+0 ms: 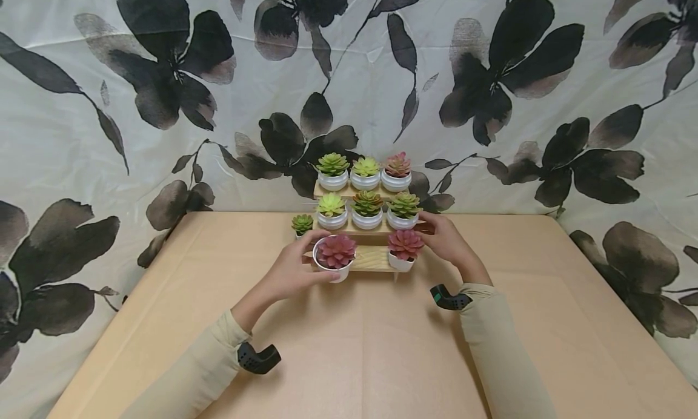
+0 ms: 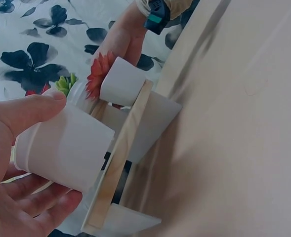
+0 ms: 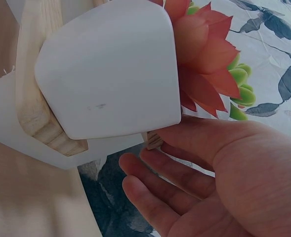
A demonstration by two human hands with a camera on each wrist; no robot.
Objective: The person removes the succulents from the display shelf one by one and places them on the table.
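My left hand (image 1: pixel 294 266) grips a white pot with a pink succulent (image 1: pixel 335 252) at the left end of the bottom shelf. In the left wrist view, thumb and fingers wrap this white pot (image 2: pixel 63 148), its base close to the shelf edge. A second potted pink succulent (image 1: pixel 405 244) sits on the right end of that shelf. My right hand (image 1: pixel 449 240) is beside it, at the right side of the tiered wooden stand (image 1: pixel 373 258). In the right wrist view, the fingers (image 3: pixel 157 197) are loosely bent near a shelf end, the thumb tip partly hidden behind the pot.
Potted succulents, mostly green (image 1: pixel 368 203), line the middle and top shelves. One small green succulent (image 1: pixel 302 224) stands left of the stand, partly hidden by my left hand. The wooden table (image 1: pixel 360 346) extends toward me; a floral cloth (image 1: pixel 382 74) hangs behind.
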